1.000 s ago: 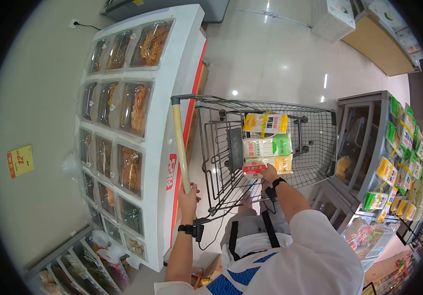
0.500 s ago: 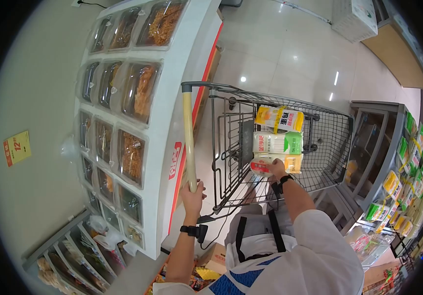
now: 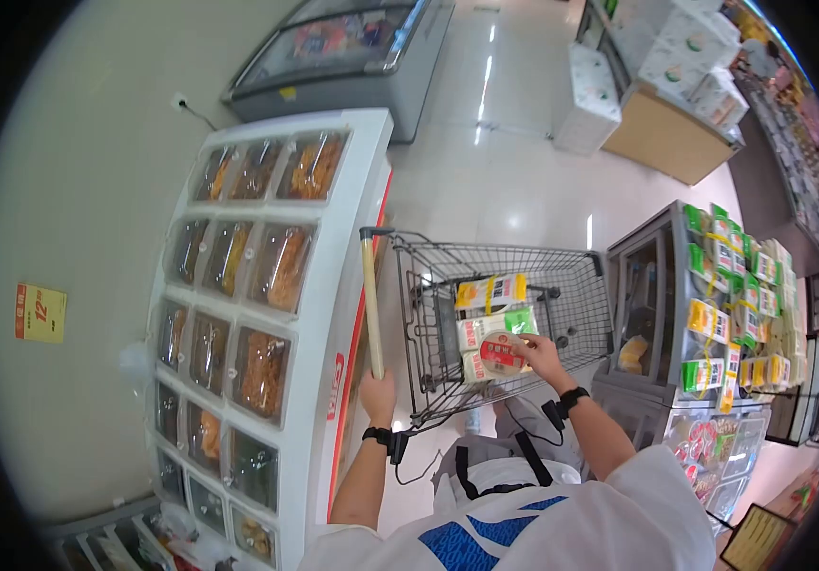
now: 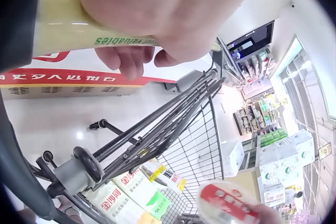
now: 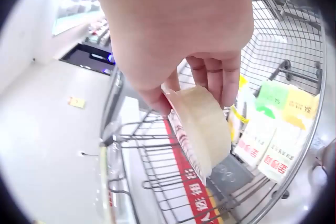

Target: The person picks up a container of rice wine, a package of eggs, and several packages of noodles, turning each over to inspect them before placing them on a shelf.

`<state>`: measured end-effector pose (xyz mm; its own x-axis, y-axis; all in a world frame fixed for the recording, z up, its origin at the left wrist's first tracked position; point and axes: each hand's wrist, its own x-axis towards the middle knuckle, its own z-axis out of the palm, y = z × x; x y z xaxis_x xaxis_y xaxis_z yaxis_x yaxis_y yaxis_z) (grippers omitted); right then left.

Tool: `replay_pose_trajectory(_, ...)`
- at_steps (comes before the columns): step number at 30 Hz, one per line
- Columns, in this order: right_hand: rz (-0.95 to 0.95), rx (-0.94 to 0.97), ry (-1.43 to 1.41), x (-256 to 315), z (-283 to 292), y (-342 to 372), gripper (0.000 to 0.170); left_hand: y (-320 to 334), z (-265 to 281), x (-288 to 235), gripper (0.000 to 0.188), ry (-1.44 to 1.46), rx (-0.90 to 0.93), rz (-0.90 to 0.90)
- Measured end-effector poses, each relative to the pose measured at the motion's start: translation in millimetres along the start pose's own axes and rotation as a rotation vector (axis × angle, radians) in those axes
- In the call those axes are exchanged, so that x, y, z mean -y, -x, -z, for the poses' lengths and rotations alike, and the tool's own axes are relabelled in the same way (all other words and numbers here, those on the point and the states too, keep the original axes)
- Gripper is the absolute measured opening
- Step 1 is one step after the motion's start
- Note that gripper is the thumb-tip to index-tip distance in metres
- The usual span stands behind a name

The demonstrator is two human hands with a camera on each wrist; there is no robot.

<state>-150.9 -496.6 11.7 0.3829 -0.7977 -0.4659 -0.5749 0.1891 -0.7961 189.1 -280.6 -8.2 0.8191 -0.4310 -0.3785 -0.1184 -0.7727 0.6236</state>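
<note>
My left hand grips the cart's pale yellow handle, its fingers curled round the bar in the left wrist view. My right hand pinches the rim of a round, pale tub with a red and white label, held above the packs in the cart. The right wrist view shows that tub tilted on its side between thumb and fingers. Under and beside it in the cart lie a green and white pack and a yellow and white pack.
A white display case with lidded food trays stands along the left. A glass cabinet topped with packs is at the cart's front right. White boxes and a grey freezer stand further off.
The right hand has lifted the round tub off the packs in the cart. The view has shifted, showing more of the freezer and boxes. The left hand stays on the handle.
</note>
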Motion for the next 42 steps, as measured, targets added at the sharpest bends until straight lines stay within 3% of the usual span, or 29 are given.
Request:
replay_pose_trajectory(1, 0.019, -0.033, 0.000, 21.3, 11.3, 17.8, 0.049, 4.5, 5.8, -12.7, 0.033, -0.033, -0.016, -0.018)
replay_pose_trajectory(3, -0.010, -0.044, -0.331, 47.8, 25.8, 60.0, 0.042, 14.6, 15.9, -26.3, 0.034, -0.064, -0.019, -0.065)
replay_pose_trajectory(6, 0.050, -0.108, -0.501, 90.6, 35.5, 131.3, 0.036, 12.1, 18.1, -30.2, 0.039, 0.094, -0.014, -0.148)
replay_pose_trajectory(9, 0.101, -0.238, -0.699, 125.2, 29.9, 204.0, 0.036, 1.5, 2.6, -7.2, 0.054, 0.197, -0.029, -0.374)
replay_pose_trajectory(11, 0.106, -0.307, -0.782, 121.0, 19.0, 242.4, 0.037, 25.1, 15.2, -21.4, 0.067, -0.101, -0.256, -0.644)
replay_pose_trajectory(13, 0.105, -0.327, -0.887, 114.7, 13.4, 266.9, 0.038, 58.7, 21.7, -48.7, 0.072, -0.048, -0.192, -0.682)
replay_pose_trajectory(15, 0.103, -0.386, -0.878, 118.7, 12.5, 291.0, 0.039, 101.5, 33.3, -72.4, 0.082, 0.137, 0.223, -0.980)
replay_pose_trajectory(17, 0.135, -0.367, -0.823, 137.0, 16.1, 317.5, 0.042, 164.7, 61.5, -113.6, 0.095, 0.282, 0.662, -0.813)
replay_pose_trajectory(18, 0.144, -0.374, -0.806, 141.1, 17.8, 327.0, 0.042, 190.7, 74.3, -132.8, 0.095, 0.276, 0.682, -0.819)
replay_pose_trajectory(20, 0.173, -0.399, -0.792, 149.4, 19.9, 343.6, 0.041, 229.5, 90.9, -156.1, 0.103, 0.351, 0.863, -1.067)
replay_pose_trajectory(23, 0.223, -0.462, -0.781, 155.6, 18.5, 366.3, 0.040, 253.8, 85.9, -154.3, 0.114, 0.521, 1.032, -1.117)
replay_pose_trajectory(25, 0.244, -0.536, -0.789, 157.5, 22.1, 383.2, 0.039, 258.2, 82.4, -156.6, 0.116, 0.494, 1.030, -1.211)
replay_pose_trajectory(27, 0.260, -0.532, -0.703, 157.1, 24.6, 406.0, 0.038, 262.3, 77.5, -164.8, 0.107, 0.411, 1.188, -1.311)
replay_pose_trajectory(28, 0.331, -0.531, -0.620, 157.9, 27.4, 418.7, 0.040, 271.6, 67.1, -161.9, 0.088, 0.724, 1.091, -1.457)
replay_pose_trajectory(29, 0.307, -0.584, -0.639, 154.4, 23.1, 434.4, 0.040, 275.8, 66.1, -155.0, 0.088, 0.712, 1.158, -1.456)
replay_pose_trajectory(31, 0.312, -0.488, -0.699, 149.9, 21.1, 462.6, 0.050, 294.5, 75.5, -176.7, 0.086, 0.748, 1.238, -1.634)
replay_pose_trajectory(32, 0.403, -0.501, -0.771, 150.4, 17.2, 475.3, 0.073, 302.6, 72.3, -172.7, 0.084, 0.734, 1.266, -1.591)
replay_pose_trajectory(33, 0.408, -0.542, -0.764, 143.9, 14.3, 489.4, 0.073, 314.9, 70.1, -171.7, 0.084, 0.748, 1.301, -1.609)
replay_pose_trajectory(35, 0.461, -0.520, -0.666, 128.7, 0.8, 516.9, 0.114, 334.5, 77.2, -164.3, 0.086, 0.814, 1.506, -1.263)
replay_pose_trajectory(36, 0.362, -0.458, -0.626, 124.4, 0.2, 536.1, 0.127, 342.5, 81.4, -158.7, 0.086, 0.774, 1.565, -1.210)
replay_pose_trajectory(37, 0.371, -0.539, -0.560, 128.0, -9.5, 551.3, 0.107, 351.1, 83.3, -148.5, 0.087, 0.772, 1.622, -1.097)
replay_pose_trajectory(39, 0.206, -0.711, -0.469, 112.4, -31.8, 564.6, 0.087, 367.8, 93.6, -132.1, 0.073, 0.672, 1.700, -0.962)
replay_pose_trajectory(40, 0.201, -0.727, -0.486, 108.0, -43.5, 572.3, 0.087, 373.8, 97.1, -123.7, 0.073, 0.651, 1.717, -0.963)
replay_pose_trajectory(42, 0.043, -0.876, -0.733, 102.8, -70.4, 586.0, 0.059, 383.7, 104.3, -103.3, 0.055, 0.443, 1.689, -0.805)
